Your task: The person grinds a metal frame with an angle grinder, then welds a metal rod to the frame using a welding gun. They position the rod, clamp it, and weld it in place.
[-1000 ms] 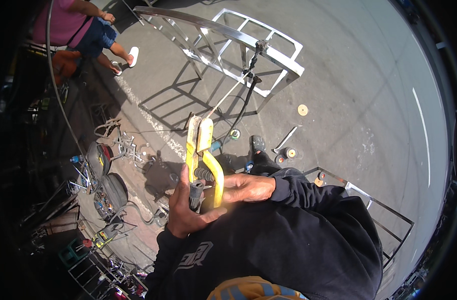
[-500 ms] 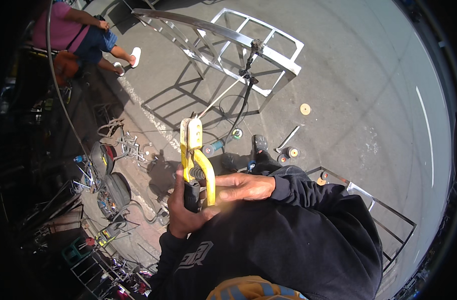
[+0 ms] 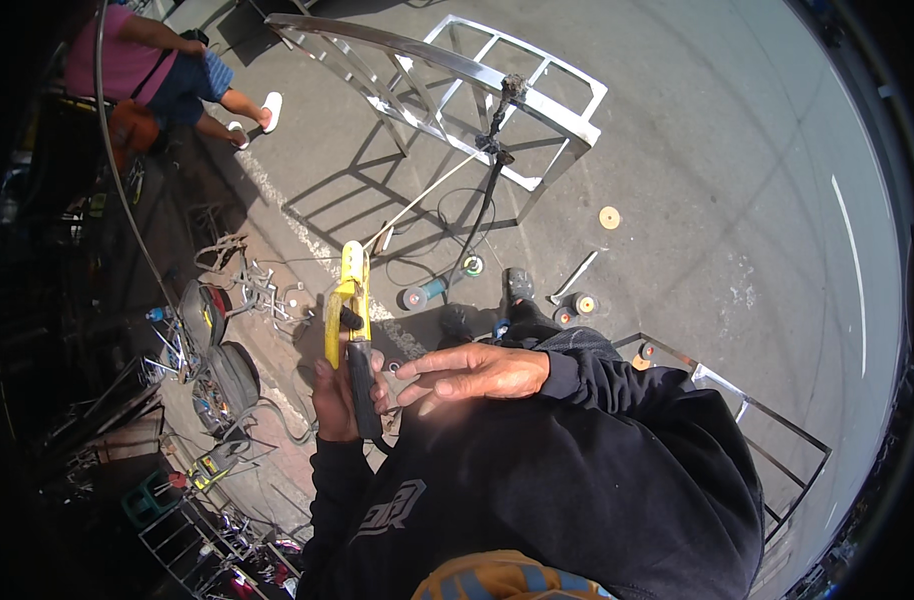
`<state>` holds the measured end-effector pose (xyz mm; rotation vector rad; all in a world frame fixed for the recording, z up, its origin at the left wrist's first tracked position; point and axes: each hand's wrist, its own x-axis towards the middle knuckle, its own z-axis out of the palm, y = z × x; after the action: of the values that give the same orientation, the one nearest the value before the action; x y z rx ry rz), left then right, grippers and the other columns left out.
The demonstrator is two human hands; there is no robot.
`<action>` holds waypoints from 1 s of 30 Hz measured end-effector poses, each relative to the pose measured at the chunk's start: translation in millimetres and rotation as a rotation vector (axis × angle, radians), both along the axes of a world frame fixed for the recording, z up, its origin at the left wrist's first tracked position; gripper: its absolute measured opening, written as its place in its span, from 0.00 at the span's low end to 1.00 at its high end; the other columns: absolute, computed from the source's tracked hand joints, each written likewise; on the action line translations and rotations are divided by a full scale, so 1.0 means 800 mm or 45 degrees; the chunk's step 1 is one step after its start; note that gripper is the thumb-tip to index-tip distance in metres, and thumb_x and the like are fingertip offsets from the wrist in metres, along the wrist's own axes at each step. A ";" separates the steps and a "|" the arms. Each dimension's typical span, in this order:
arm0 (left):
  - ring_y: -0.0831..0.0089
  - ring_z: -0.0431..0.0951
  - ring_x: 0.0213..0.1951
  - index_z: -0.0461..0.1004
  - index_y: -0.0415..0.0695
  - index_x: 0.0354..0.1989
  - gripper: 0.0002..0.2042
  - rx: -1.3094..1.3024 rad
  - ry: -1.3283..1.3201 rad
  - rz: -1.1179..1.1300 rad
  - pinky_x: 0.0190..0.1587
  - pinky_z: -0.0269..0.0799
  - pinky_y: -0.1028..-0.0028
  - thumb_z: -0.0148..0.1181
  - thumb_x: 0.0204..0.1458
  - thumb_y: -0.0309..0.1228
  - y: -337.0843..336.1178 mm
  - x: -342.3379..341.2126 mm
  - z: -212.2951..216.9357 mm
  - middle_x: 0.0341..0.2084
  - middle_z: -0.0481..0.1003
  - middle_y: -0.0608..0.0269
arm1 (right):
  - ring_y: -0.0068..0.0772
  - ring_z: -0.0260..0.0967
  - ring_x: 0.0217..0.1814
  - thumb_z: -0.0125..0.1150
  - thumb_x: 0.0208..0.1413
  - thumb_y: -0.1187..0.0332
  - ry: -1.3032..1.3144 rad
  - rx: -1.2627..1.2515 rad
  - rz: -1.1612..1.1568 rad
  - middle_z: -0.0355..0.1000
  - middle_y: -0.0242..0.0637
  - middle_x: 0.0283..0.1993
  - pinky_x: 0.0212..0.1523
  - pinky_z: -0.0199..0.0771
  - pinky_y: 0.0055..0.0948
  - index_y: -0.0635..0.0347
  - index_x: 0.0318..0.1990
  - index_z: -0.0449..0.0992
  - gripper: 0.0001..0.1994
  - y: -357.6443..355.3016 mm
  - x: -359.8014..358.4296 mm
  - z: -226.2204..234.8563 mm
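My left hand [image 3: 332, 408] is wrapped round the black handle of a yellow welding electrode holder [image 3: 353, 266], whose squeeze lever faces left. From its jaw a thin welding rod [image 3: 425, 196] slants up to the right. In the picture its far end meets the black clamp [image 3: 494, 150] on the metal frame [image 3: 407, 44]; I cannot tell whether they touch. My right hand [image 3: 482, 372] is open just right of the handle, fingers stretched toward it and apart from it. A black cable [image 3: 485, 215] runs down from the clamp.
By my feet lie an angle grinder [image 3: 433, 290], a loose disc [image 3: 609, 217] and a metal bar-like tool [image 3: 574, 278]. Another dark frame [image 3: 787, 420] is at the right. Scrap metal [image 3: 262, 292] and cables clutter the left. A person in pink [image 3: 137, 55] sits at the upper left.
The electrode holder has turned in my left hand, its lever swinging from right to left, and has shifted left. My right hand's fingers have come away from the lever.
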<state>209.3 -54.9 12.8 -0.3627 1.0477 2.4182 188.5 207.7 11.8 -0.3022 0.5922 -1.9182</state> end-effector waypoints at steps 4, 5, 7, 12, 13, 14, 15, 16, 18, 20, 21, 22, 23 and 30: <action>0.69 0.74 0.24 0.62 0.51 0.61 0.33 0.061 -0.147 0.022 0.19 0.72 0.70 0.51 0.57 0.63 -0.007 0.001 -0.009 0.37 0.69 0.54 | 0.27 0.67 0.60 0.54 0.68 0.59 0.060 -0.081 -0.087 0.65 0.41 0.66 0.63 0.67 0.29 0.66 0.71 0.55 0.30 -0.002 0.002 0.001; 0.69 0.75 0.25 0.61 0.48 0.61 0.35 -0.029 -0.081 0.011 0.20 0.74 0.69 0.54 0.56 0.62 -0.008 0.002 -0.005 0.37 0.69 0.54 | 0.27 0.67 0.60 0.54 0.68 0.60 0.026 -0.045 -0.073 0.66 0.41 0.65 0.63 0.67 0.29 0.66 0.70 0.55 0.30 -0.002 0.002 0.001; 0.64 0.79 0.38 0.55 0.38 0.67 0.47 -0.317 0.150 -0.129 0.37 0.79 0.64 0.63 0.49 0.62 -0.005 0.007 0.007 0.47 0.69 0.50 | 0.27 0.67 0.60 0.54 0.68 0.60 -0.016 0.023 -0.038 0.67 0.41 0.64 0.63 0.67 0.28 0.66 0.70 0.56 0.29 -0.001 0.002 0.001; 0.59 0.69 0.61 0.43 0.27 0.71 0.61 -1.082 0.608 -0.204 0.61 0.65 0.64 0.72 0.41 0.59 0.023 0.021 0.039 0.61 0.65 0.42 | 0.28 0.69 0.59 0.54 0.68 0.62 -0.011 0.032 -0.051 0.69 0.39 0.60 0.62 0.68 0.28 0.65 0.70 0.56 0.28 -0.002 0.004 0.003; 0.57 0.72 0.58 0.44 0.27 0.71 0.61 -1.160 0.730 -0.194 0.58 0.69 0.64 0.73 0.41 0.59 0.028 0.021 0.044 0.59 0.67 0.41 | 0.28 0.69 0.59 0.54 0.68 0.62 0.003 0.038 -0.067 0.70 0.38 0.59 0.62 0.68 0.28 0.65 0.70 0.56 0.28 -0.002 0.004 0.004; 0.55 0.76 0.55 0.45 0.27 0.70 0.61 -1.264 0.843 -0.235 0.55 0.72 0.64 0.73 0.40 0.59 0.034 0.021 0.047 0.57 0.70 0.40 | 0.29 0.69 0.60 0.54 0.68 0.62 -0.046 0.019 -0.077 0.70 0.39 0.59 0.63 0.68 0.29 0.65 0.70 0.56 0.28 -0.003 0.004 0.005; 0.51 0.79 0.51 0.47 0.27 0.70 0.60 -1.491 0.989 -0.263 0.50 0.76 0.63 0.74 0.39 0.59 0.038 0.020 0.049 0.52 0.73 0.38 | 0.30 0.69 0.60 0.54 0.68 0.63 -0.089 0.009 -0.092 0.69 0.39 0.59 0.63 0.68 0.30 0.65 0.69 0.56 0.27 -0.002 0.005 0.007; 0.51 0.79 0.51 0.47 0.27 0.69 0.60 -1.587 1.072 -0.319 0.50 0.75 0.63 0.74 0.39 0.59 0.042 0.020 0.049 0.53 0.73 0.38 | 0.30 0.69 0.60 0.54 0.68 0.64 -0.132 -0.001 -0.103 0.69 0.39 0.58 0.63 0.68 0.30 0.65 0.69 0.56 0.27 -0.003 0.005 0.008; 0.50 0.78 0.53 0.48 0.27 0.69 0.61 -1.724 1.222 -0.333 0.51 0.75 0.63 0.74 0.38 0.59 0.046 0.019 0.045 0.53 0.72 0.36 | 0.34 0.68 0.61 0.54 0.68 0.66 -0.191 -0.051 -0.127 0.65 0.41 0.61 0.63 0.68 0.32 0.65 0.69 0.55 0.27 -0.002 0.006 0.009; 0.50 0.78 0.52 0.47 0.27 0.69 0.60 -1.572 1.141 -0.271 0.51 0.75 0.63 0.74 0.39 0.58 0.044 0.018 0.036 0.54 0.72 0.40 | 0.35 0.68 0.61 0.55 0.67 0.66 -0.149 -0.036 -0.128 0.63 0.42 0.64 0.63 0.68 0.33 0.65 0.70 0.54 0.28 -0.002 0.006 0.008; 0.49 0.78 0.51 0.47 0.27 0.70 0.60 -1.365 0.987 -0.178 0.51 0.75 0.62 0.74 0.39 0.58 0.040 0.016 0.030 0.54 0.72 0.41 | 0.34 0.68 0.62 0.57 0.66 0.64 -0.054 0.078 -0.178 0.63 0.44 0.65 0.62 0.69 0.33 0.65 0.71 0.52 0.31 -0.004 0.005 0.008; 0.49 0.78 0.51 0.46 0.27 0.70 0.60 -1.194 0.791 -0.174 0.51 0.75 0.62 0.73 0.39 0.59 0.036 0.015 0.023 0.54 0.72 0.42 | 0.34 0.68 0.62 0.58 0.66 0.63 -0.087 0.060 -0.161 0.63 0.44 0.66 0.62 0.69 0.33 0.65 0.71 0.52 0.32 -0.002 0.005 0.007; 0.58 0.78 0.41 0.47 0.32 0.70 0.57 -1.009 0.586 -0.115 0.41 0.76 0.66 0.70 0.42 0.60 0.029 0.014 0.018 0.47 0.72 0.49 | 0.34 0.68 0.61 0.59 0.65 0.62 -0.117 0.081 -0.144 0.63 0.45 0.66 0.62 0.69 0.33 0.65 0.71 0.52 0.33 -0.001 0.005 0.007; 0.76 0.73 0.22 0.55 0.45 0.67 0.44 -0.385 -0.137 0.102 0.20 0.71 0.75 0.64 0.48 0.60 -0.001 0.012 0.000 0.33 0.69 0.60 | 0.29 0.70 0.57 0.60 0.65 0.60 -0.193 0.129 -0.120 0.62 0.46 0.66 0.62 0.68 0.31 0.65 0.72 0.50 0.35 0.004 0.005 0.004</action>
<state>218.5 -55.8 12.7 -0.6399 1.3751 2.2794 192.9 211.2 15.3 -0.0644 0.6095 -1.9734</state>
